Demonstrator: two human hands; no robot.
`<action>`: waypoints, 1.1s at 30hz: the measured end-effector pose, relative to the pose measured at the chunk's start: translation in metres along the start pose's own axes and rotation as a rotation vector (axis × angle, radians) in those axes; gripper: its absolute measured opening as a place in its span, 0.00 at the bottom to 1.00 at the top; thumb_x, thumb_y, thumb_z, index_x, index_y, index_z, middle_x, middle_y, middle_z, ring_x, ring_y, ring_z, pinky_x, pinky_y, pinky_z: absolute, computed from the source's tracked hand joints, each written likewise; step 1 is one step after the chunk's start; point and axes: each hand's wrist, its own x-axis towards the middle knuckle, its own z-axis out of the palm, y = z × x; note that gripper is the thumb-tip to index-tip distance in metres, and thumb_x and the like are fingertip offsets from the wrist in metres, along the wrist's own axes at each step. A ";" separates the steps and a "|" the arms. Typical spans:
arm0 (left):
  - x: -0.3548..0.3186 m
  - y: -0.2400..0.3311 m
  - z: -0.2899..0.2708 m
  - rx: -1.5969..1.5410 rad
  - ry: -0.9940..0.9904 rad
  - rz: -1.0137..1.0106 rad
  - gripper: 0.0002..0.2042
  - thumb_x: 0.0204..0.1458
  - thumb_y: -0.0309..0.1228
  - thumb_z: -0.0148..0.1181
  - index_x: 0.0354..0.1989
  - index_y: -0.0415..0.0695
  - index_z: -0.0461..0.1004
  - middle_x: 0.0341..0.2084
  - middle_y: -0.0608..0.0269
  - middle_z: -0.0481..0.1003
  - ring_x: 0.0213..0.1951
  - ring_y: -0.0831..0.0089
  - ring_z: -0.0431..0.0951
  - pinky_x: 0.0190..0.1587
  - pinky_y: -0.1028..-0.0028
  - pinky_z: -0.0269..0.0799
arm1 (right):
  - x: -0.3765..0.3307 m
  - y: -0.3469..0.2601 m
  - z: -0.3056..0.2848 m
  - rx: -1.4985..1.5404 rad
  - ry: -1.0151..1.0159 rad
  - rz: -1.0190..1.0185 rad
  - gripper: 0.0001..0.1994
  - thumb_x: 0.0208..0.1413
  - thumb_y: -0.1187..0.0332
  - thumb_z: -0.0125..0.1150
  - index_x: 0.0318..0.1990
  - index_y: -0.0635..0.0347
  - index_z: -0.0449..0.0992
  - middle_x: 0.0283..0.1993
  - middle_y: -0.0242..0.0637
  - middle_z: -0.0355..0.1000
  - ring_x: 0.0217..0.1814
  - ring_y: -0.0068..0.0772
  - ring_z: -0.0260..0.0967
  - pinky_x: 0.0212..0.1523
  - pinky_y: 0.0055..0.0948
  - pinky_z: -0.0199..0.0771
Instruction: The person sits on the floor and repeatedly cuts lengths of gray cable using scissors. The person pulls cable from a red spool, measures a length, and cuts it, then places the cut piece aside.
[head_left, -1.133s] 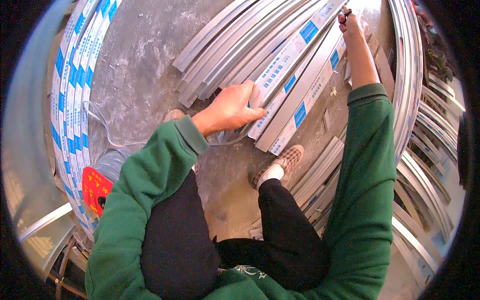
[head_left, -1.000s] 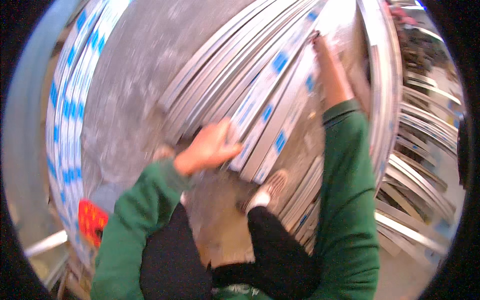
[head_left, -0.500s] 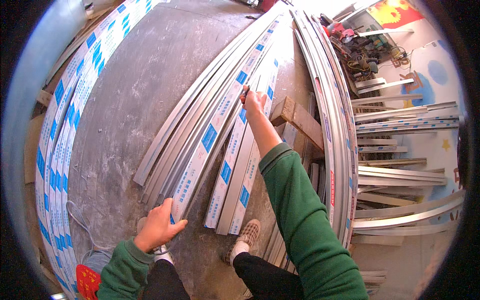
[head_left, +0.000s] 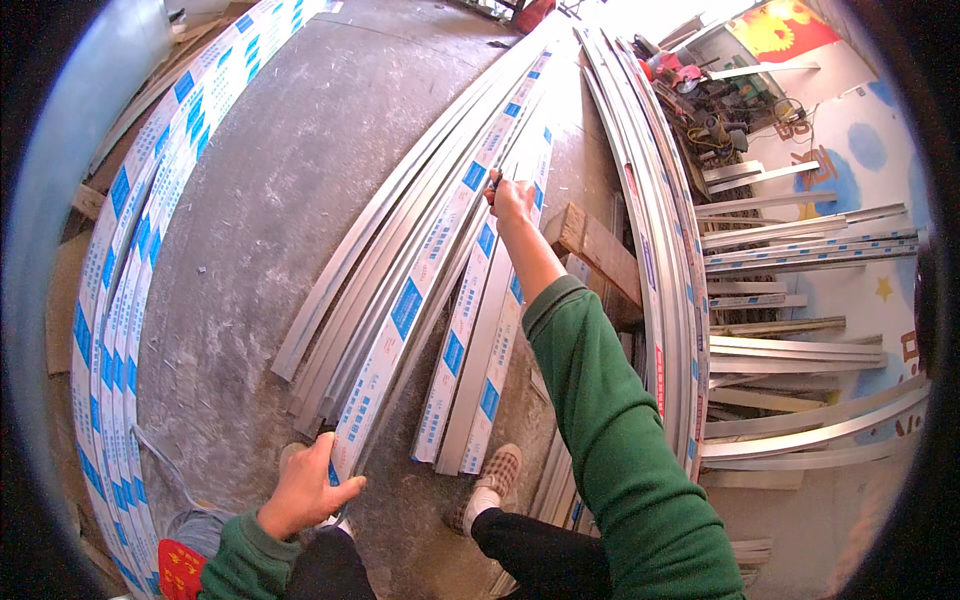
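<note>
A long metal profile (head_left: 388,350) in white protective film with blue blocks runs away from me across the middle. My left hand (head_left: 303,485) is closed around its near end, thumb on the right side and the other fingers partly hidden. Farther along, my right hand (head_left: 513,200) is closed at the right edge of the same profile. A small dark object (head_left: 495,181) pokes out of that fist; its kind is too small to tell. Bare grey profiles (head_left: 350,280) lie to the left, and more film-covered profiles (head_left: 455,355) lie to the right.
A wooden block (head_left: 597,246) stands right of my right forearm. Beyond it runs a long bundle of profiles (head_left: 668,270). Racked offcuts (head_left: 800,350) and power tools (head_left: 705,115) line the right side. Film-covered strips (head_left: 118,300) curve along the left; a wire coil (head_left: 197,527) lies nearby.
My left hand and the near end of the profile have come a little toward me. The right hand stays closed in nearly the same place. The view has shifted slightly.
</note>
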 end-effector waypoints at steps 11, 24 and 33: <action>-0.001 -0.005 -0.016 -0.001 0.018 -0.032 0.27 0.44 0.41 0.69 0.44 0.36 0.64 0.29 0.38 0.75 0.35 0.39 0.76 0.36 0.51 0.70 | 0.028 -0.013 0.020 -0.041 0.018 0.044 0.10 0.60 0.71 0.50 0.35 0.63 0.79 0.20 0.38 0.71 0.15 0.21 0.63 0.11 0.22 0.55; 0.000 -0.012 -0.020 -0.014 -0.037 -0.022 0.28 0.44 0.42 0.69 0.45 0.36 0.63 0.28 0.37 0.74 0.35 0.38 0.75 0.36 0.51 0.69 | 0.061 0.001 0.024 -0.149 0.060 -0.076 0.06 0.56 0.68 0.63 0.32 0.61 0.79 0.17 0.34 0.70 0.12 0.20 0.61 0.10 0.24 0.55; -0.001 -0.002 -0.026 -0.050 -0.045 -0.060 0.29 0.44 0.42 0.69 0.46 0.36 0.64 0.32 0.36 0.74 0.37 0.38 0.75 0.37 0.51 0.70 | 0.079 -0.008 0.025 -0.138 0.027 -0.054 0.07 0.57 0.72 0.55 0.34 0.61 0.80 0.18 0.34 0.70 0.14 0.20 0.62 0.12 0.24 0.56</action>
